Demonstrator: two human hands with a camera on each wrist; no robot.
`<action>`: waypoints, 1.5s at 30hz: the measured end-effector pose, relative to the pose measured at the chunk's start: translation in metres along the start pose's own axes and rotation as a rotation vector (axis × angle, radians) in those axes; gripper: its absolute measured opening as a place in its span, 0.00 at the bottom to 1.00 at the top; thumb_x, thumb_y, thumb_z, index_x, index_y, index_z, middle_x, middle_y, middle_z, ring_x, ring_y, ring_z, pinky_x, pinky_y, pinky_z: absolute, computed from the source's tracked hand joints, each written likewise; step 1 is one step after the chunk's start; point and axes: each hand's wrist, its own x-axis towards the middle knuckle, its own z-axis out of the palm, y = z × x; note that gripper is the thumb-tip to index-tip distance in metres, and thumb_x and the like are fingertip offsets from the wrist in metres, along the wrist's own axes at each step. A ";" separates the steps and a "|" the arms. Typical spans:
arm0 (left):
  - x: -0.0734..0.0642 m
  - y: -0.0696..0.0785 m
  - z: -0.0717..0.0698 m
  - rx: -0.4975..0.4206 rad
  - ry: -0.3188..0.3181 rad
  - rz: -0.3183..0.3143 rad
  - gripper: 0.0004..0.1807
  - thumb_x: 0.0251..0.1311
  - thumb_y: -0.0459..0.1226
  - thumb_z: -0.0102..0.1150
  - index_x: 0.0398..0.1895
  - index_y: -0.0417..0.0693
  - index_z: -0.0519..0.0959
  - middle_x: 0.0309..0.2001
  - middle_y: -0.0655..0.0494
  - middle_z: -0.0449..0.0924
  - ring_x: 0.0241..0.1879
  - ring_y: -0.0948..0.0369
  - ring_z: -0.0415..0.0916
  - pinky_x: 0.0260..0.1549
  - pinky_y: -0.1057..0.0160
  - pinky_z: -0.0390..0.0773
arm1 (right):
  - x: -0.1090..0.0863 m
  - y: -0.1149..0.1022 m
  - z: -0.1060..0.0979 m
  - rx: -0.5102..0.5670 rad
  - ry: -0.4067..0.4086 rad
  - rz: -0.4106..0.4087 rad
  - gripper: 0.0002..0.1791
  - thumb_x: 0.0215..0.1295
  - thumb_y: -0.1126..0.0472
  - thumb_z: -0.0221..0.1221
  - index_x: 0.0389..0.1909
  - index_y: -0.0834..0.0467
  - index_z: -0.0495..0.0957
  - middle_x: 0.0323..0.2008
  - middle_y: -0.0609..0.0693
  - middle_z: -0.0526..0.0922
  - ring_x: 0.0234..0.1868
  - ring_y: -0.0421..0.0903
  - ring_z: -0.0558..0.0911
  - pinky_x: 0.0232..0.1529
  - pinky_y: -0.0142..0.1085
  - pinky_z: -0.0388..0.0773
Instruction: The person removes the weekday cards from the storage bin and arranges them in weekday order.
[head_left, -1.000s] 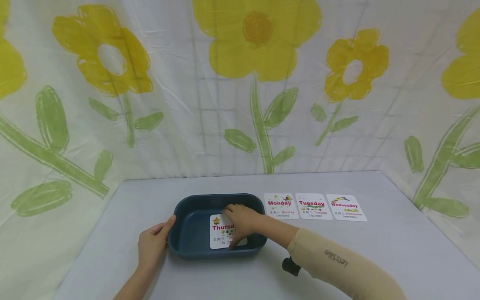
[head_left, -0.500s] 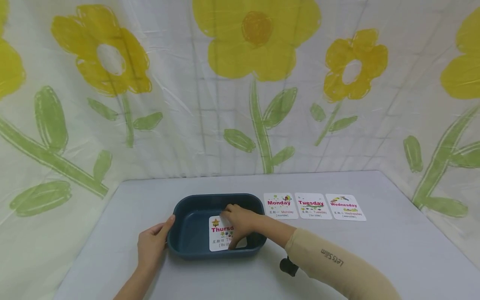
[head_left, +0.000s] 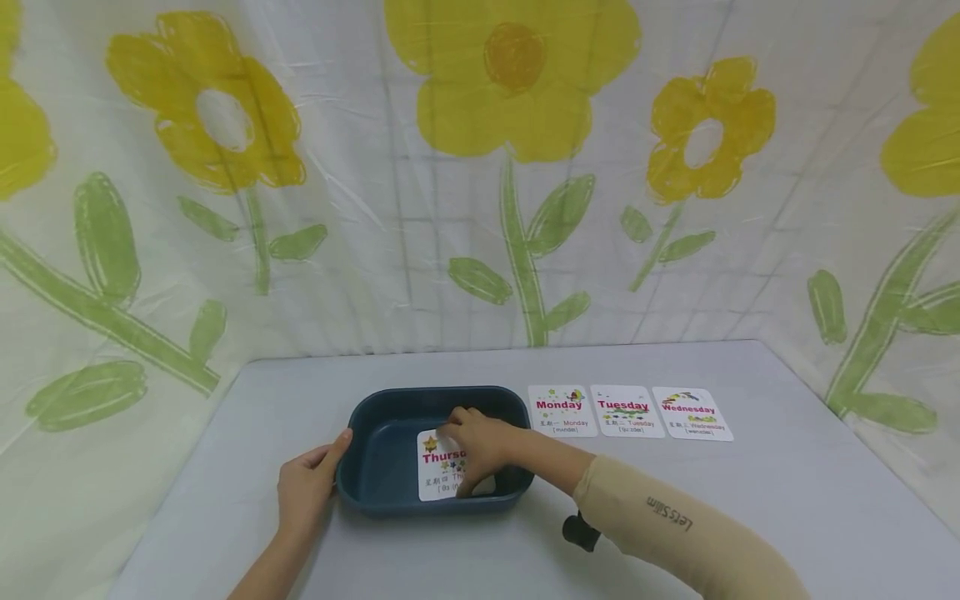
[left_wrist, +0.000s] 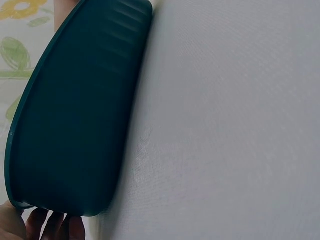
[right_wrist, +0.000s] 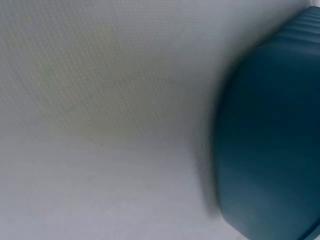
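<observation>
Thursday card [head_left: 437, 473]: 8 o'clock from nearer right hand [head_left: 483, 446]
Right hand arches over card, pinch cannot be told; left hand [head_left: 309, 485] clamps bin [head_left: 420, 507] at 9 o'clock.

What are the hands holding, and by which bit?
Left hand: blue tub, by its left end. Right hand: seemingly the Thursday card, by its near and far edges.

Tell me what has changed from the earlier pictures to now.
Nothing has clearly moved, been taken hold of or let go. The left hand still holds the tray, the right hand the Thursday card inside it, and the Monday card, Tuesday card and Wednesday card stay in their row.
</observation>
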 end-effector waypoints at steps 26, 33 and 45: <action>0.001 -0.002 0.000 0.022 0.013 0.028 0.38 0.53 0.63 0.54 0.43 0.34 0.81 0.40 0.40 0.82 0.27 0.69 0.76 0.23 0.74 0.74 | -0.020 -0.001 -0.033 -0.011 0.017 -0.071 0.44 0.43 0.38 0.68 0.62 0.48 0.66 0.59 0.47 0.68 0.57 0.43 0.64 0.56 0.39 0.69; 0.001 -0.002 -0.001 0.026 0.018 0.034 0.37 0.53 0.62 0.55 0.42 0.34 0.81 0.38 0.41 0.83 0.27 0.67 0.77 0.22 0.73 0.75 | -0.028 0.004 -0.034 -0.013 0.033 -0.060 0.42 0.42 0.38 0.68 0.60 0.48 0.68 0.59 0.47 0.68 0.58 0.44 0.64 0.55 0.40 0.69; 0.000 -0.002 -0.002 0.056 0.005 0.021 0.38 0.52 0.64 0.53 0.42 0.35 0.81 0.39 0.43 0.83 0.28 0.68 0.75 0.25 0.73 0.73 | -0.057 0.018 -0.048 0.058 0.046 -0.052 0.43 0.40 0.39 0.69 0.60 0.47 0.68 0.60 0.48 0.67 0.58 0.45 0.64 0.53 0.40 0.71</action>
